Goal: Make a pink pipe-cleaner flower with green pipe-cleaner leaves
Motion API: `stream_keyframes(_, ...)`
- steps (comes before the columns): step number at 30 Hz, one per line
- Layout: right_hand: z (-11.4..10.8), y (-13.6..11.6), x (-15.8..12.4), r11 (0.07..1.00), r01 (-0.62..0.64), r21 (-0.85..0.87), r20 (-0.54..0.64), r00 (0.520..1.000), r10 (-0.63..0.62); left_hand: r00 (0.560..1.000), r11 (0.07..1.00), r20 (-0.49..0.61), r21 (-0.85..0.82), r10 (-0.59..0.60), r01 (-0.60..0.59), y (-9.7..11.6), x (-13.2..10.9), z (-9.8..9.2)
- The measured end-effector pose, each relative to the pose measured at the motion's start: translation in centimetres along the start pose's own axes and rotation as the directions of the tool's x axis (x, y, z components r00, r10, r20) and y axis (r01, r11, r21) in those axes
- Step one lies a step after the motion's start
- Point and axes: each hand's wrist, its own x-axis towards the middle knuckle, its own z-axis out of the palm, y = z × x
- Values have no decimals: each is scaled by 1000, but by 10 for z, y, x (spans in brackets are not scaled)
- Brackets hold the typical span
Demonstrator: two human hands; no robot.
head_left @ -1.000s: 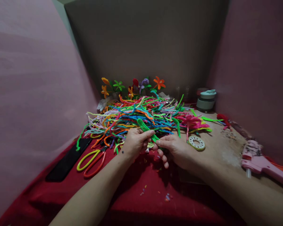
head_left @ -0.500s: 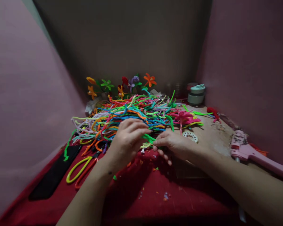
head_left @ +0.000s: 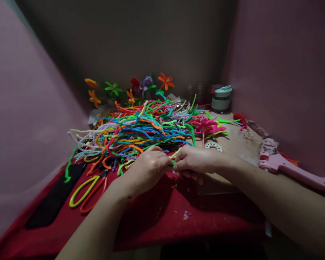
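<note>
My left hand (head_left: 150, 168) and my right hand (head_left: 199, 161) meet just in front of a heap of coloured pipe cleaners (head_left: 141, 130). Between their fingertips shows a small bit of green pipe cleaner (head_left: 174, 163), pinched from both sides. The rest of it is hidden by my fingers. Past my right hand lies a pink pipe-cleaner flower (head_left: 206, 125) on its stem, with a pale ring with holes (head_left: 213, 146) close to my right wrist.
Scissors with yellow and red handles (head_left: 83, 193) lie left of my left forearm, beside a flat black object (head_left: 55, 195). A pink glue gun (head_left: 292, 168) rests at the right. Finished pipe-cleaner flowers (head_left: 166, 81) and a lidded cup (head_left: 221, 98) stand at the back. Scraps dot the red cloth (head_left: 151, 224).
My left hand has lowered from above the green pipe cleaner, and its fingers have closed at my right fingertips. The whole view has shifted, so things sit slightly higher and farther left.
</note>
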Motion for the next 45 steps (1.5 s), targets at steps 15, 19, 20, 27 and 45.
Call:
stream_keyframes(15, -11, -16, -13, 950, 248, 191, -379, 911, -162, 909, 904, -88, -180, -408, 388, 5, 1, -11)
stream_keyframes(19, -6, -12, -10, 971, 234, -55, -363, 901, -238, 905, 902, -95, -175, -415, 395, 6, 1, -8)
stream_keyframes(20, -4, -11, -9, 966, 229, -119, -380, 888, -258, 907, 904, -91, -171, -411, 393, 5, 1, -7)
stream_keyframes(27, -9, -8, -6, 985, 171, 28, -288, 945, -155, 931, 918, -107, -238, -350, 318, 5, 0, -5)
stream_keyframes(45, 30, 9, -14, 163, -42, -986, -167, 362, -917, 652, -69, 176, -980, -737, 186, 14, 15, 12)
